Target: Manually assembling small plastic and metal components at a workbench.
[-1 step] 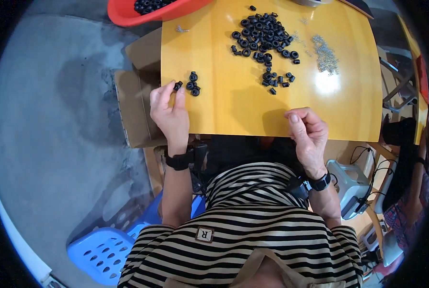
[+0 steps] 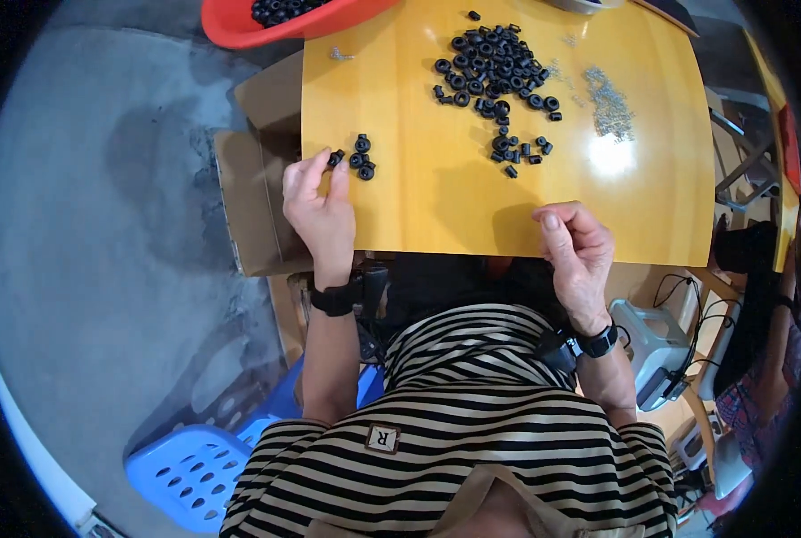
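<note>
Your left hand [image 2: 320,213] has its fingers [image 2: 310,177] slightly parted at one small black part [image 2: 337,158], rounded and stubby, on the yellow counter [image 2: 418,202] near its left edge; you cannot tell whether they grip it. Your right hand [image 2: 580,251] is pinched closed, any contents hidden. Just beside the part sit at least three black parts [image 2: 366,172]; farther off, one black pile [image 2: 497,73], uncountable, and one pale glinting heap [image 2: 609,106].

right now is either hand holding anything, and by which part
The left hand is at a black part; whether gripped, and where, can't be told. Nothing shows in the right hand.
</note>
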### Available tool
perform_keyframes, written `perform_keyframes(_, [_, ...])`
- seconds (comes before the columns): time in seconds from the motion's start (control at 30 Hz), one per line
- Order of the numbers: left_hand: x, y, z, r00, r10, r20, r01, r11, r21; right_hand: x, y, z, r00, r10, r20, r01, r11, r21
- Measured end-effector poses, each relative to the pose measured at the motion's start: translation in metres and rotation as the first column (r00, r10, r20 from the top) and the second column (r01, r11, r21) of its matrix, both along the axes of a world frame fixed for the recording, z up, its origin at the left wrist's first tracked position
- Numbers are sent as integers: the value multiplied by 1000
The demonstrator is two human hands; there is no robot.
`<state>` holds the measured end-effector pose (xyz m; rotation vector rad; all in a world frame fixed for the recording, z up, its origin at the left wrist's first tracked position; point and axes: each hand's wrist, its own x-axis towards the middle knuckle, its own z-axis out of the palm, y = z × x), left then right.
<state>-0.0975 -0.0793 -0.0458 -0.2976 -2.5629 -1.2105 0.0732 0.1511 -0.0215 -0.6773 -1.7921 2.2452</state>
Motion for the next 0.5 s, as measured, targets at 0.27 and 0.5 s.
perform_keyframes(0.27, [0,6,-3,1000,-8,2,8,993,-119,-3,-3,-2,998,-55,35,50,989,141])
perform_keyframes(0.5, [25,6,1,982,-187,-40,166,938,-305,4,0,-6,997,-67,32,62,990,130])
